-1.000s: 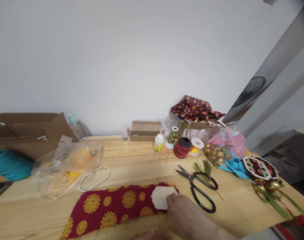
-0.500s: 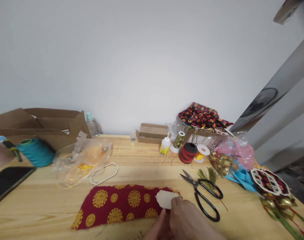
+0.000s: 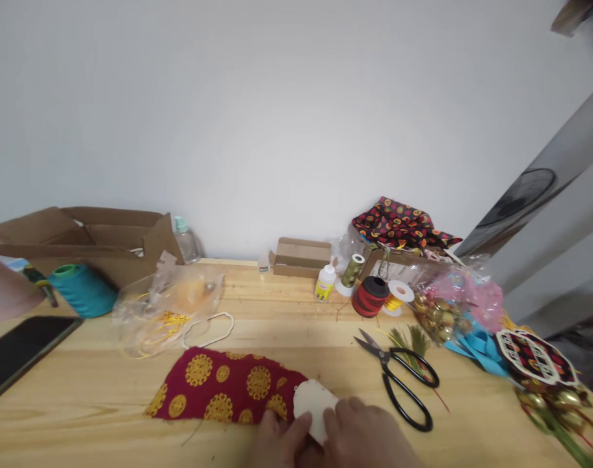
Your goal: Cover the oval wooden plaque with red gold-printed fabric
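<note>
Here, both hands (image 3: 281, 442) (image 3: 362, 432) curled, gripping cream plaque (image 3: 314, 398), against maroon cloth (image 3: 238, 385)

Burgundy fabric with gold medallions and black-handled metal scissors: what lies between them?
Head view: the flat off-white plaque at the right end of the fabric, the right hand, and wooden tabletop.

Craft workspace: scissors (image 3: 385, 357), thread (image 3: 85, 294), cloth (image 3: 238, 385)

Pale wood worktop (image 3: 277, 325): burgundy-gold cloth (image 3: 228, 383) left of hands (image 3: 362, 434), scissors (image 3: 385, 357) to their right, white bottle (image 3: 324, 284) and red-black spool (image 3: 368, 300) beyond, phone (image 3: 26, 351) far left.
</note>
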